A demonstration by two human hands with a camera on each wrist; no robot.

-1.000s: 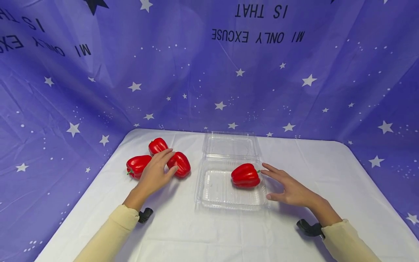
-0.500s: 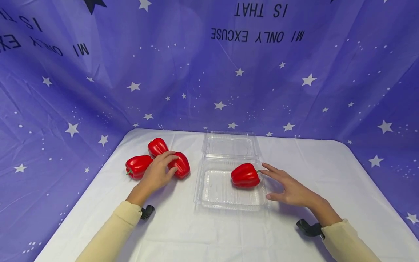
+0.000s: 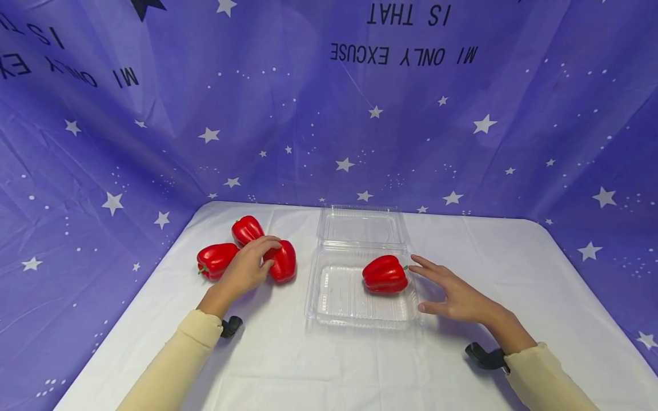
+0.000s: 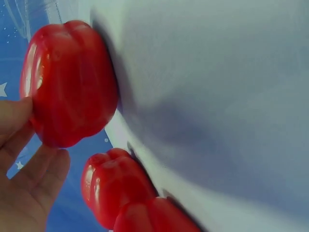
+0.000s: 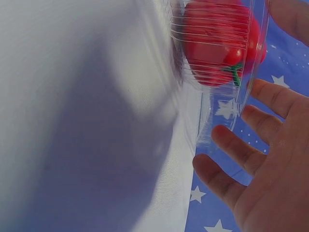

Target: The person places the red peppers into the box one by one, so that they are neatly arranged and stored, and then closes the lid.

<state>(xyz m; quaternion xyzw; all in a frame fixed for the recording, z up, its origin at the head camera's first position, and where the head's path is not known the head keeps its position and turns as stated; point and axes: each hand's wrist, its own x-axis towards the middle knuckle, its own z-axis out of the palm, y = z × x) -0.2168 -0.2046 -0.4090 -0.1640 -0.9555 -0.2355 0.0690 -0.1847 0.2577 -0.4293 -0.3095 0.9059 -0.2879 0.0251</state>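
Left grip (image 3: 245, 268) pinches red pepper (image 3: 285, 262), left of frame centre, thumb and fingers apparently opposed for steady hold. Right grip (image 3: 454, 292) spread, holding nothing, just beside clear container (image 3: 336, 297), contact unclear. Lid (image 3: 365, 229) folded back, probably keeping inside reachable; stemmed pepper (image 3: 384, 275) occupies right half. Far pepper (image 3: 247, 229), leftmost pepper (image 3: 216, 260) crowd left grip on tabletop (image 3: 329, 365).

Head view above peppers (image 3: 385, 274) (wrist views closer).

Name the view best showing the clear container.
The head view: the clear container lies open, both halves visible. The right wrist view catches part of it side-on; the left wrist view, only a corner.
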